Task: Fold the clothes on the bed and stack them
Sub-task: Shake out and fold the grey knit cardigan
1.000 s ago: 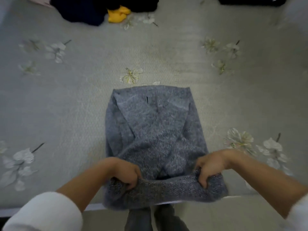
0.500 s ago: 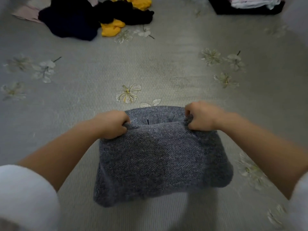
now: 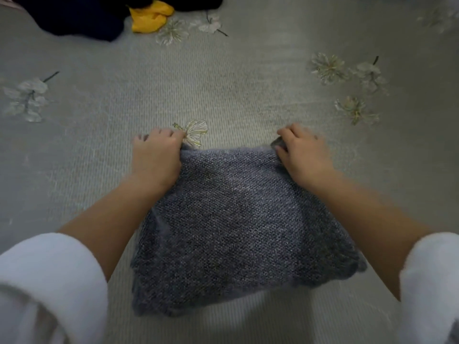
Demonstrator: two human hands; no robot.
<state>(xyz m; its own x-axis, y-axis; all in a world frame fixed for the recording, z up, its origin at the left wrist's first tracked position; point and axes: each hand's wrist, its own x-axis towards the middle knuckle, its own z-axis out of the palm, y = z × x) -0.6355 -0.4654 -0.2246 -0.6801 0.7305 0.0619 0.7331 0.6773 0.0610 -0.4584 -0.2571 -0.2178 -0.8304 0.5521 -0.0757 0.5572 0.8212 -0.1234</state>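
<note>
A grey knitted sweater (image 3: 238, 227) lies folded in half on the bed, forming a rough square in front of me. My left hand (image 3: 156, 155) grips its far left corner with curled fingers. My right hand (image 3: 301, 155) grips its far right corner the same way. Both hands hold the folded-over edge down at the sweater's far side. My white sleeves are pushed up at the bottom corners of the view.
The grey bedspread (image 3: 248, 78) with printed flowers stretches all around. A pile of dark clothes (image 3: 74, 16) with a yellow garment (image 3: 149, 18) lies at the far left.
Both hands lifted the sweater's near hem and carried it away from me, over the crossed sleeves, to the far edge. The sweater now lies folded in half.
</note>
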